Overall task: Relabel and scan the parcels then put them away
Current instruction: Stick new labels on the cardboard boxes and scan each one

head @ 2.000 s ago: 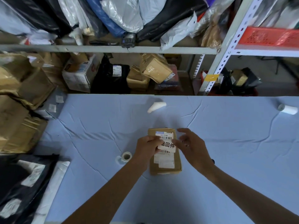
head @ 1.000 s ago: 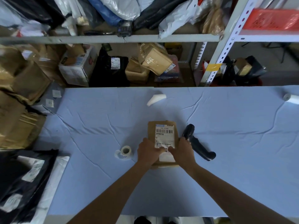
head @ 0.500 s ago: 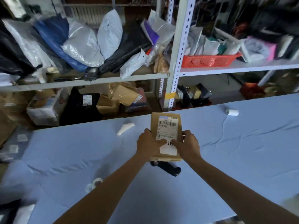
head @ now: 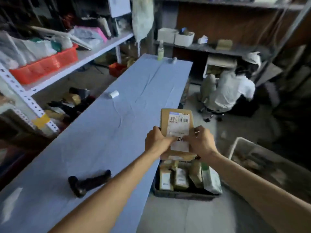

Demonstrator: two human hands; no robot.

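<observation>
Seen from the head camera, a flat brown cardboard parcel (head: 164,118) with a white barcode label (head: 178,126) on its face is held up in the air, past the right edge of the long table covered in pale blue cloth (head: 101,132). The left hand (head: 156,140) grips the parcel's lower left edge with its thumb laid on the label, and the right hand (head: 200,142) grips the lower right edge in the same way, fingers curled behind the box. Directly beneath the parcel, on the grey floor, stands a dark plastic crate (head: 183,196) holding several small brown and grey packages (head: 180,179) set upright. On the cloth, near the left forearm, lies a black handheld scanner (head: 87,182). Farther along the table sits a small white label roll (head: 113,94), and a pale green bottle (head: 160,52) stands at the far end. A red plastic basket (head: 45,66) rests on the white metal shelving to the left. A person in white clothing (head: 230,91) crouches by the back shelves.
</observation>
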